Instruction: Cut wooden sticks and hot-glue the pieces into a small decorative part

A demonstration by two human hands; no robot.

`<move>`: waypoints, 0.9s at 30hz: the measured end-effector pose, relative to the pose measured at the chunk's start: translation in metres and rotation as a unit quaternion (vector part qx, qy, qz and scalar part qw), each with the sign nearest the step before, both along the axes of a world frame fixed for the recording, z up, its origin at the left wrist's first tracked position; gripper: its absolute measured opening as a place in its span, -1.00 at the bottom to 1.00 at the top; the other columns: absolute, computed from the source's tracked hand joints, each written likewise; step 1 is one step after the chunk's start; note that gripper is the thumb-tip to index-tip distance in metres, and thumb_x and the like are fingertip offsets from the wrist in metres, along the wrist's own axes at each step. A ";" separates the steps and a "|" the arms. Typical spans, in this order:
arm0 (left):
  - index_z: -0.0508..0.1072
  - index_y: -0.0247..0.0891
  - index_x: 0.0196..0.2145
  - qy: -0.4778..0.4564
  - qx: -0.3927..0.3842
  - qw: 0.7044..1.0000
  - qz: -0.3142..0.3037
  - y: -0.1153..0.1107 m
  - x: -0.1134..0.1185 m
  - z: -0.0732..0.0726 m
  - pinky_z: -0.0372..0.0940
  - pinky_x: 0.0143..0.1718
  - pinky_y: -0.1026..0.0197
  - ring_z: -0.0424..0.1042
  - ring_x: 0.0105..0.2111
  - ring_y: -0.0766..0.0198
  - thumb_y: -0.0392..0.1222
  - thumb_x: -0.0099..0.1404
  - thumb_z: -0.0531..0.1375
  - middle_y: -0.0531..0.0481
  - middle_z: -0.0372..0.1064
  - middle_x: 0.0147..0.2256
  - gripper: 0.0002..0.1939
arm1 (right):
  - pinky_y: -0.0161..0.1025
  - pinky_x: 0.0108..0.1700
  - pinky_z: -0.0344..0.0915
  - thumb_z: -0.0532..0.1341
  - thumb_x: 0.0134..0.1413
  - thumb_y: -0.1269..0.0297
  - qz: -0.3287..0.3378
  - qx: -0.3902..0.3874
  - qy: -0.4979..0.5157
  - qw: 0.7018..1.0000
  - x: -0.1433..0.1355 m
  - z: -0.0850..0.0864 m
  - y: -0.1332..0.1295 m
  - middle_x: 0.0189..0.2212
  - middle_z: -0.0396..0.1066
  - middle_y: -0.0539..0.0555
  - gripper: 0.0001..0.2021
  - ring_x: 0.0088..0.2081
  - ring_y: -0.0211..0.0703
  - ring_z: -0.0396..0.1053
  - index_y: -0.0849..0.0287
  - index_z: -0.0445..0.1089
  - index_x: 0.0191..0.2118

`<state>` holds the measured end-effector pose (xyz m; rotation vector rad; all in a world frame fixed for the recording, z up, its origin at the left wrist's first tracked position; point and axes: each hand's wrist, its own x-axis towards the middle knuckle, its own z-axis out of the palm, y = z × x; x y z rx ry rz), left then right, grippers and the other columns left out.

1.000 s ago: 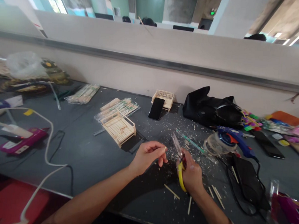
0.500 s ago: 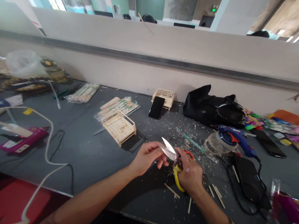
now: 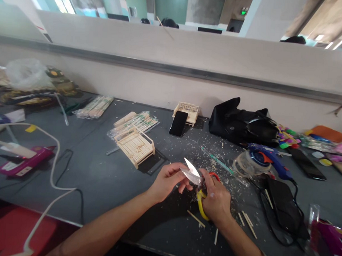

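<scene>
Right hand (image 3: pixel 217 201) grips scissors (image 3: pixel 196 178) by handles above table (image 3: pixel 106 187), blades spread at left hand (image 3: pixel 166 182), likely for close control. Left fingers pinched closed (anything between hidden). Slatted model (image 3: pixel 134 145) stands farther left, likely leaving room.

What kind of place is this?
It looks like a place for making crafts, perhaps a workshop. You can see a blue glue gun, a little slatted wooden model and scissors in the person's right hand.
</scene>
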<state>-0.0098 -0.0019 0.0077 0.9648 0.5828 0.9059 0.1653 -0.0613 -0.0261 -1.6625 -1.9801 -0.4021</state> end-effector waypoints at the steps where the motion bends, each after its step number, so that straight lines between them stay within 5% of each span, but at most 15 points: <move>1: 0.47 -0.32 -0.48 0.001 0.000 1.000 0.000 0.000 0.000 0.000 0.15 -0.64 0.35 0.42 -0.62 0.32 0.09 0.05 0.40 0.06 0.35 -0.65 -0.61 | -0.30 -0.38 0.32 0.12 -0.06 0.45 0.000 -0.001 0.000 1.000 0.000 -0.001 0.000 -0.44 0.53 0.11 -0.53 -0.45 -0.12 0.42 0.22 0.47 0.03; 20: 0.48 -0.32 -0.48 0.000 0.006 1.000 0.025 -0.003 0.005 -0.003 0.10 -0.66 0.35 0.40 -0.62 0.32 0.06 0.08 0.38 0.01 0.40 -0.62 -0.64 | -0.27 -0.39 0.31 0.11 -0.10 0.50 -0.032 -0.007 -0.006 0.999 -0.004 -0.010 -0.003 -0.43 0.51 0.11 -0.43 -0.45 -0.08 0.40 0.18 0.40 0.11; 27: 0.50 -0.33 -0.46 0.003 0.010 1.000 0.030 -0.002 0.005 -0.004 0.08 -0.66 0.35 0.36 -0.64 0.34 0.08 0.10 0.37 -0.01 0.43 -0.61 -0.63 | -0.31 -0.43 0.27 0.11 -0.11 0.51 -0.028 -0.001 -0.011 1.000 -0.002 -0.008 -0.003 -0.46 0.53 0.08 -0.51 -0.49 -0.13 0.40 0.18 0.46 0.00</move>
